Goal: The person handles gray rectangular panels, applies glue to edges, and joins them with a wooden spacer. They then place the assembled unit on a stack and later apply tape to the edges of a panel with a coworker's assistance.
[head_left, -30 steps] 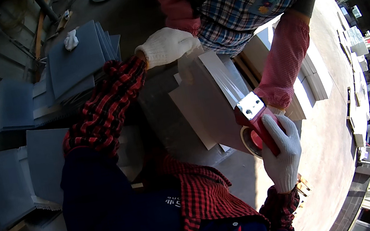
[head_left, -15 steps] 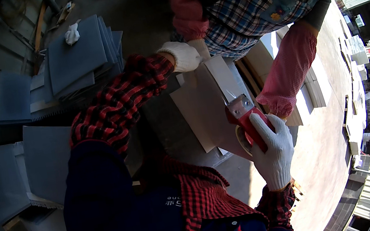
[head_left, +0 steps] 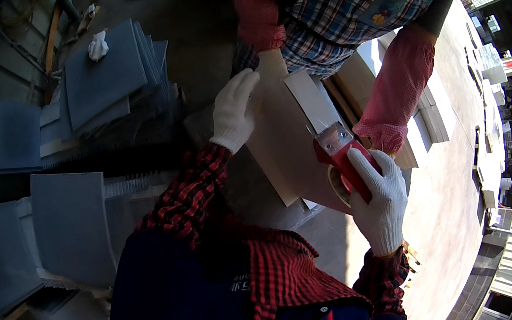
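My right hand (head_left: pixel 381 207), in a white knit glove, is closed round the handle of a red tape dispenser (head_left: pixel 357 174) with a metal front plate. A roll of tape shows on its left side. The dispenser's front end is at a flat, pale board (head_left: pixel 283 142), close to a narrow light strip (head_left: pixel 315 100) along the board's upper right. At the board's left edge is my left hand (head_left: pixel 235 111), also gloved, with fingers stretched out and nothing seen in them. Whether it touches the board I cannot tell.
Opposite me stands a co-worker in a plaid apron (head_left: pixel 346 11) and pink sleeves, with one hand at the board's far end. Stacked grey sheets (head_left: pixel 105 76) lie at the left, more grey panels (head_left: pixel 72 222) nearer me. Pale stacked boards (head_left: pixel 433 118) stand at the right.
My left hand has drawn back left and nearer to me from the board's far end, its fingers now stretched out. My right hand and the tape dispenser have barely moved.
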